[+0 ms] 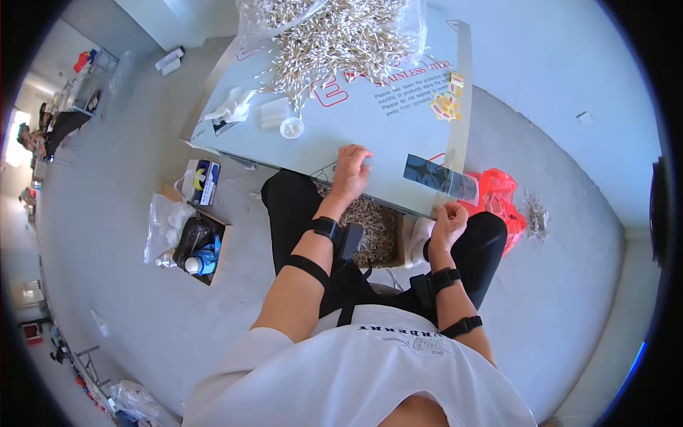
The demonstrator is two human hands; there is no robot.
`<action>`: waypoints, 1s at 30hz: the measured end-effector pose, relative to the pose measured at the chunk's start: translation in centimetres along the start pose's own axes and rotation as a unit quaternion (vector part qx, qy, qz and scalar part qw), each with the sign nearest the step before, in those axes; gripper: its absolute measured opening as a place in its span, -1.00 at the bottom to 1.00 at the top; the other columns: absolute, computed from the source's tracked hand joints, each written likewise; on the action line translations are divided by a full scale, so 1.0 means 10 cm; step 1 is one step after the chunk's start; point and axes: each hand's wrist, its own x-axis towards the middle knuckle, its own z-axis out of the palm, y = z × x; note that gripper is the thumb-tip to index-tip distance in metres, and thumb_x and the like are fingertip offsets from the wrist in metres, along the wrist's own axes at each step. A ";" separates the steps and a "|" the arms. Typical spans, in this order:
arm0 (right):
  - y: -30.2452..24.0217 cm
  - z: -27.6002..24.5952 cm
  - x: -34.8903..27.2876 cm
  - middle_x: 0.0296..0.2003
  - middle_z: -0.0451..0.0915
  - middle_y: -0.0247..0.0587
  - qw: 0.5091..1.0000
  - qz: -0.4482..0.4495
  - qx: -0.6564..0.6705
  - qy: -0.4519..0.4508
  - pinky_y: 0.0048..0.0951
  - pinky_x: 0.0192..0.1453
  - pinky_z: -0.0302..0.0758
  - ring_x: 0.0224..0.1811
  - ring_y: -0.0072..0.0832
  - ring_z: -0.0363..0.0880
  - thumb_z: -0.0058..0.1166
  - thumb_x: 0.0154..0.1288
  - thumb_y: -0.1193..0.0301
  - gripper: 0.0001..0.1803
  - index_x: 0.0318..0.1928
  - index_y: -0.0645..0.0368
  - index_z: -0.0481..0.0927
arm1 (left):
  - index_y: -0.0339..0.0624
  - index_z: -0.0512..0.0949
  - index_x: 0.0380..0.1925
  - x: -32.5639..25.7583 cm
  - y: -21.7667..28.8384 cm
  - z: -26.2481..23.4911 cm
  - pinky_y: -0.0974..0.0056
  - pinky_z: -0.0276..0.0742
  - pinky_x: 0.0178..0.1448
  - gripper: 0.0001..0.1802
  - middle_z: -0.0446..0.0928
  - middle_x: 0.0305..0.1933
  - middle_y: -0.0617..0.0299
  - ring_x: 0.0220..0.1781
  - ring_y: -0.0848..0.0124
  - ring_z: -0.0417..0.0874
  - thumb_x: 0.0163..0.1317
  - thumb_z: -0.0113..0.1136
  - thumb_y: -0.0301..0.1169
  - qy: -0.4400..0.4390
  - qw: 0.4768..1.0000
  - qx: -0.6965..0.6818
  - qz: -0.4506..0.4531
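Observation:
My left hand (351,173) rests at the near edge of the table (341,135), its fingers curled in; whatever they may hold is hidden. At the table's near right corner, my right hand (449,223) is closed with thumb and fingers together; I cannot make out what is in them. Just beyond it lies a dark blue plastic sleeve (428,173) with a round pattern and a clear end. A clear cylindrical tub (274,114) and a small round white-rimmed container (292,128) stand left of my left hand. A large heap of cotton swabs (334,43) spills from a clear bag at the far side.
Small yellow-and-white labels (446,107) lie at the table's right edge, and crumpled white plastic (231,106) at its left. Between my legs is a box of swabs (377,231). A red bag (498,196) sits right; a carton with a bottle (203,262) stands left.

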 end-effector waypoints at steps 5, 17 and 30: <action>-0.59 0.20 0.27 -0.41 0.56 -0.23 0.987 -0.071 0.016 -0.145 -0.46 -0.26 0.49 -0.39 -0.50 0.53 0.22 0.17 0.49 -0.87 -0.35 0.27 0.53 | -0.19 0.53 -0.34 0.31 -0.28 -0.10 0.11 0.46 0.05 -0.67 0.54 -0.20 0.13 -0.03 0.06 0.47 -0.20 0.31 -0.64 0.055 0.995 -0.031 -0.080; -1.76 2.45 1.73 -0.31 0.65 0.09 0.897 -0.240 -0.251 -0.272 -0.18 -0.08 0.56 -0.17 -0.03 0.63 0.27 0.12 0.00 -0.44 -0.24 0.34 0.60 | -0.19 0.53 -0.36 0.81 -0.31 -0.14 0.11 0.48 0.03 -0.76 0.53 -0.21 0.15 -0.03 0.08 0.48 -0.06 0.36 -0.59 -0.073 0.994 -0.022 -0.076; -1.79 2.82 1.81 -0.34 0.68 0.10 0.880 -0.228 -0.291 -0.297 -0.13 -0.09 0.59 -0.22 0.00 0.67 0.19 -0.04 0.27 -0.68 -0.28 0.20 0.69 | -0.27 0.55 -0.35 0.89 -0.28 -0.31 0.14 0.49 0.10 -0.80 0.50 -0.18 0.11 0.05 0.08 0.46 0.00 0.34 -0.58 -0.198 0.980 0.011 -0.031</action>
